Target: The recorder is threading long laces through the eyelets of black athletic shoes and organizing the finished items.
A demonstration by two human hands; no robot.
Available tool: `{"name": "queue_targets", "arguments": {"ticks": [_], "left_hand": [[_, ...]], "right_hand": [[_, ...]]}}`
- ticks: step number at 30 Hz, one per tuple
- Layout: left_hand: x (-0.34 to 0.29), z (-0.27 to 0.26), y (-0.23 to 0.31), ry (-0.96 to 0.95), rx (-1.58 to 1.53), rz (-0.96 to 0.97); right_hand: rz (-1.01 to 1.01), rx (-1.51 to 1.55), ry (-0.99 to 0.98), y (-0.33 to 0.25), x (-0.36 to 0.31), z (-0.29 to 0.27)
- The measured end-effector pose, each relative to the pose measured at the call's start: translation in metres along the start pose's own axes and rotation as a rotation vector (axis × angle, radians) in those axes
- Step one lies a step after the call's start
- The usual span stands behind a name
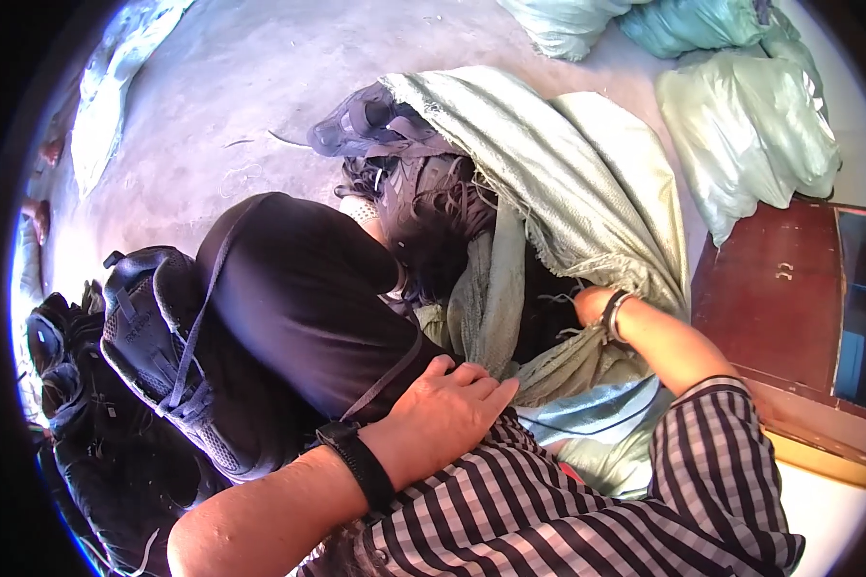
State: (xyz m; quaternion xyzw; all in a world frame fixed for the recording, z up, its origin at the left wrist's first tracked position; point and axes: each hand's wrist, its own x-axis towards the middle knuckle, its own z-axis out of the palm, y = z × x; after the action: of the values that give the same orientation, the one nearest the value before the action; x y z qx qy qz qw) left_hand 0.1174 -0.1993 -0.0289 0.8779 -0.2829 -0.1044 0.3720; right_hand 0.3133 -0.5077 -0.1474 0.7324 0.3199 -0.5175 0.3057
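A pale green woven sack [587, 183] lies before me with its frayed mouth gaping. My right hand [592, 306] reaches into its dark opening beside the frayed rim, and its fingers are hidden. Over my lap my left hand [457, 409] has bent fingers close together near the sack's lower edge. Whatever its fingertips hold, if anything, is out of sight. Dark shoes [428, 207] with loose laces pile at the sack's far left side. A grey-black sneaker [159, 337] sits left of my dark-clothed knee [298, 260], and a long lace runs up from it over the knee.
More black shoes [87, 385] heap up at the far left. Stuffed pale green sacks [751, 135] stand at the back right, above a dark red wooden cabinet [770, 298]. Pale concrete floor [221, 96] stretches behind the shoes. At the upper left hangs whitish sheeting [111, 87].
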Motion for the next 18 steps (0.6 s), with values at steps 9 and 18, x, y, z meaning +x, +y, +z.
{"name": "queue_targets", "arguments": {"ticks": [9, 18], "left_hand": [[0.006, 0.001, -0.002, -0.113, -0.006, 0.014], [0.016, -0.006, 0.0, -0.311, -0.092, 0.012]], "right_hand": [[0.081, 0.377, 0.414, 0.002, 0.112, 0.224], [-0.033, -0.163, 0.2, -0.05, -0.016, 0.281]]}}
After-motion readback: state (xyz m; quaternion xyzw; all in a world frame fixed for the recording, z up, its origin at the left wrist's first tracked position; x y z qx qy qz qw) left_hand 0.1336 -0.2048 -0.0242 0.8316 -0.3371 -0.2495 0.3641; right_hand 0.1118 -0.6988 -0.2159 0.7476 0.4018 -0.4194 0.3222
